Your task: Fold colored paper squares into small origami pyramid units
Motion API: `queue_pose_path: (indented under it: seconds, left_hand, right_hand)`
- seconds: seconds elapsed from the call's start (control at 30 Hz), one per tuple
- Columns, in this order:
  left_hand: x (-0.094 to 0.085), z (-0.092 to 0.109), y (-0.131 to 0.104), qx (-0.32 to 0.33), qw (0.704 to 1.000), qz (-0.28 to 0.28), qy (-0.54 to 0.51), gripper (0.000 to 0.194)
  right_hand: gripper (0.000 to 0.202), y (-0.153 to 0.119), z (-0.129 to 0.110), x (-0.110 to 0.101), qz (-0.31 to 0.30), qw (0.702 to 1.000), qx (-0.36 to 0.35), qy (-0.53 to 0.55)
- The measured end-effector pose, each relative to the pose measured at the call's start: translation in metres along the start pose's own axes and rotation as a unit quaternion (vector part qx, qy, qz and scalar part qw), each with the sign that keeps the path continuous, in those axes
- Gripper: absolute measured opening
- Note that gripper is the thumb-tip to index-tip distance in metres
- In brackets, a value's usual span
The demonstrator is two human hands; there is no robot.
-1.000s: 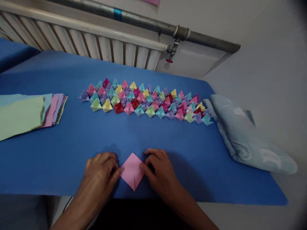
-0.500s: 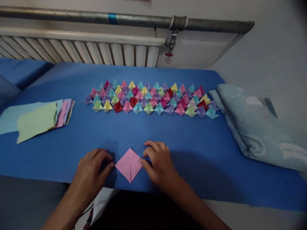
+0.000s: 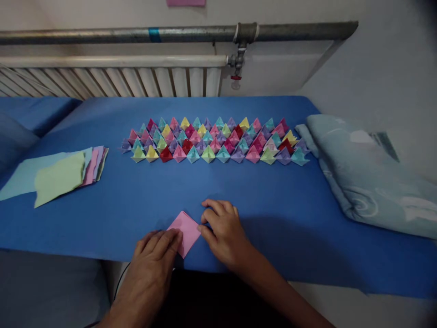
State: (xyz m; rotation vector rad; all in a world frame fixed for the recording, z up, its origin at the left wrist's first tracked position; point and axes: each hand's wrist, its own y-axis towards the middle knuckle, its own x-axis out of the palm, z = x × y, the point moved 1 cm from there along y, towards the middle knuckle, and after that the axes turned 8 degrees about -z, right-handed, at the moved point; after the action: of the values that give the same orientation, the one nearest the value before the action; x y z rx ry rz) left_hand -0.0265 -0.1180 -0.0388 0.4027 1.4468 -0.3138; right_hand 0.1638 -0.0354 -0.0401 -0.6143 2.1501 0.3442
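A square of folded pink origami paper point(image 3: 188, 233) lies turned as a diamond near the front edge of the blue surface. My left hand point(image 3: 154, 255) covers its left corner, fingers together and pressed on the paper. At the right corner, my right hand point(image 3: 221, 230) holds the paper at the tip of the thumb, with the other fingers curled above. Beyond my hands stand several rows of small folded paper boats point(image 3: 208, 154) in pink, blue, yellow, green, purple and red.
Loose sheets of coloured paper point(image 3: 61, 173) are stacked at the left on the blue surface point(image 3: 136, 196). A folded grey-green blanket point(image 3: 362, 177) rests at the right. Behind the surface are a white radiator point(image 3: 164, 82) and a metal pipe point(image 3: 191, 34) with a red-handled valve point(image 3: 236, 77).
My left hand has moved right, from beside the pink paper's left corner onto the paper. My right hand stays at the right corner. The view has shifted slightly.
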Motion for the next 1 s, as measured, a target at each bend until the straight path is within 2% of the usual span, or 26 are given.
queue_pose_path:
  seconds: [0.23,0.33,0.43,0.5,0.7,1.0]
  left_hand:
    - [0.004,-0.002,-0.002,-0.010,0.999,0.024,-0.030,0.048]
    - [0.009,-0.005,-0.005,-0.016,0.999,0.028,-0.027,0.045]
    - [0.012,-0.009,-0.007,-0.015,0.999,0.031,-0.032,0.043]
    - [0.012,-0.012,-0.008,-0.009,0.999,0.028,-0.044,0.040]
    - [0.002,-0.019,-0.002,-0.014,0.993,0.045,-0.110,0.030]
    - [0.001,-0.030,-0.002,0.004,0.993,0.048,-0.104,0.026]
  right_hand:
    - [0.008,-0.002,-0.003,0.001,0.002,0.999,0.022,-0.039]
    - [0.025,-0.002,-0.012,0.003,-0.001,0.995,-0.072,-0.067]
    - [0.033,-0.001,-0.019,0.008,-0.058,0.983,-0.167,-0.056]
    - [0.032,-0.001,-0.019,0.011,-0.087,0.981,-0.165,-0.049]
    - [0.028,-0.001,-0.016,0.009,-0.090,0.984,-0.153,-0.020]
    - [0.031,0.001,-0.022,0.007,-0.124,0.982,-0.141,-0.032]
